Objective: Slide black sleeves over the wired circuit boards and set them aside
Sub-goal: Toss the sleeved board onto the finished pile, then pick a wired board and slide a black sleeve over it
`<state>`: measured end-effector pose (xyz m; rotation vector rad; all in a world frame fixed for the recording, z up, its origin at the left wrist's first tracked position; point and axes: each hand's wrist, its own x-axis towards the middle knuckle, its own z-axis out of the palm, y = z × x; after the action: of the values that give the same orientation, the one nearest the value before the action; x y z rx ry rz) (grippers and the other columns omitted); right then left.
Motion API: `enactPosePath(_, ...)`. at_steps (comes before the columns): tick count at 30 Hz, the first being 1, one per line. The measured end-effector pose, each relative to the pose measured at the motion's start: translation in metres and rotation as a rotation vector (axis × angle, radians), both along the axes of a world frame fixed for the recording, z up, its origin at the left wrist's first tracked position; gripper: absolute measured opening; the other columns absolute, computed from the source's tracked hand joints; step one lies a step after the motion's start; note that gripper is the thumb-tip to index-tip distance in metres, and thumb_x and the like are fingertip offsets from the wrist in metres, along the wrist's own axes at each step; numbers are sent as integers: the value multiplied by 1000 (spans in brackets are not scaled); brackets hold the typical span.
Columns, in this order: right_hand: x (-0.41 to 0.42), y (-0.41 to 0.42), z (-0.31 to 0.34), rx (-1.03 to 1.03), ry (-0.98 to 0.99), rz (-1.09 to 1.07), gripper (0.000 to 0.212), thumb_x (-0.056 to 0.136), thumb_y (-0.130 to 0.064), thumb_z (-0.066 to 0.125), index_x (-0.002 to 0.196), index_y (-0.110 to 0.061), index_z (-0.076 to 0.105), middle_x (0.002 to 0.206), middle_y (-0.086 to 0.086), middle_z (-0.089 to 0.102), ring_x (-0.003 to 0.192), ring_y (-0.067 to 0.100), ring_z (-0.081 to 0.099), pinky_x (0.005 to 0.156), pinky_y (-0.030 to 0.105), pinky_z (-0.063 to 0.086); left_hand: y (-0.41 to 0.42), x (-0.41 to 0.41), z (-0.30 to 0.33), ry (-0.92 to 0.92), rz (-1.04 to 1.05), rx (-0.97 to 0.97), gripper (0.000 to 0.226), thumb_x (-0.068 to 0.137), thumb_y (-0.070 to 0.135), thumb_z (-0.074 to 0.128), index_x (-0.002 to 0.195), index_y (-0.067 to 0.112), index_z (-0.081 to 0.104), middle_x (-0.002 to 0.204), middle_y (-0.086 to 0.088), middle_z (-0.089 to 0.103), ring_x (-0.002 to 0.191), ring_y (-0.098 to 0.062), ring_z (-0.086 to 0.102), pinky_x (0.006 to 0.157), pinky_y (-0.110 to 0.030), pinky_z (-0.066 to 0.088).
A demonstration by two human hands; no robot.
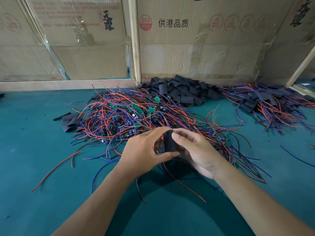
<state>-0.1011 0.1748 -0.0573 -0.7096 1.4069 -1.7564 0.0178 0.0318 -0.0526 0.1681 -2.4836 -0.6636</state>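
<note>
Two bare arms reach in from the bottom & meet over the green worktop (34, 167). The left hand (143, 150) and right hand (196, 150) both hold one black sleeve (169, 142) between them, just above the worktop. The left grip is curled, thumb under the sleeve's low end, fingers over its top. The right grip pinches the sleeve's side w/ thumb & fingers. The sleeve stands nearly upright. Red and blue wires (179, 181) hang down out of it and trail on the worktop toward the camera. Can't tell if a board sits inside; the sleeve hides that.

Just behind the hands lies a big tangle, the board pile (134, 113): small green boards w/ red, blue & dark wires sticking out all ways. Behind that, up against the cardboard wall (196, 53), is a heap of loose sleeves (184, 92), all black. A few more black sleeves (69, 121) lie at the pile's left edge.

Far right is the done pile (265, 103): black sleeves w/ wires poking out. It sits well apart from the hands. One blue wire (296, 155) lies alone near the right edge.
</note>
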Motion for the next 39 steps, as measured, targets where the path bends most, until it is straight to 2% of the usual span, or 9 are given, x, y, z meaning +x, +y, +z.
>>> enactPosePath(6,-1,4,7,-22,-166,152,67,83,-38,76,123,13,56,120,39,51,106,35,42,82,36,50,4,0,3,61,-47,74,63,69,70,71,124,42,56,84,27,52,72,-5,51,65,-21,43)
enactPosePath(9,0,2,7,-44,-199,140,73,72,-41,87,118,7,57,107,28,45,98,34,38,69,29,53,4,1,2,34,-56,58,65,69,70,73,125,42,56,77,21,53,73,-4,52,66,-23,44)
enactPosePath(14,-4,-2,5,-127,-245,12,30,80,-26,74,97,-1,68,89,19,66,80,25,70,64,30,59,-17,5,-2,-51,34,-42,67,77,78,58,131,39,53,83,21,54,79,5,52,69,-19,43)
enactPosePath(19,-8,-2,3,-174,-253,0,29,89,-26,62,103,-1,70,94,16,69,81,25,70,64,30,60,-49,-2,-4,72,251,-148,12,95,22,66,103,16,73,96,3,70,95,-22,61,83,-38,48)
enactPosePath(22,-7,-1,1,-182,-238,27,30,91,-26,62,105,-1,69,95,15,68,82,25,69,65,30,59,-72,-13,4,32,281,-210,21,96,6,58,112,10,71,112,-6,68,110,-30,57,97,-43,42)
enactPosePath(27,-8,-2,1,-159,-238,45,43,80,-35,71,107,-1,70,96,15,69,81,23,69,65,30,59,-95,-48,33,-206,301,-509,30,97,13,53,124,14,65,126,-6,62,120,-30,49,102,-43,37)
enactPosePath(32,-12,0,2,-171,-233,40,34,85,-33,68,104,-5,73,98,15,70,84,24,69,65,29,58,-114,-67,62,-448,306,-623,31,94,20,59,124,19,65,129,-8,59,123,-28,50,103,-43,38)
enactPosePath(35,-13,1,2,-162,-219,28,31,89,-31,64,104,-5,72,97,14,70,83,22,69,65,29,58,-114,-73,71,-495,289,-727,23,95,14,62,117,18,68,117,-9,65,109,-30,60,93,-39,44)
enactPosePath(39,-12,2,1,-164,-215,30,31,90,-31,63,104,-6,72,98,13,70,83,22,69,66,29,58,-114,-63,78,-444,250,-816,35,92,26,70,125,27,57,119,1,66,113,-24,59,99,-40,35)
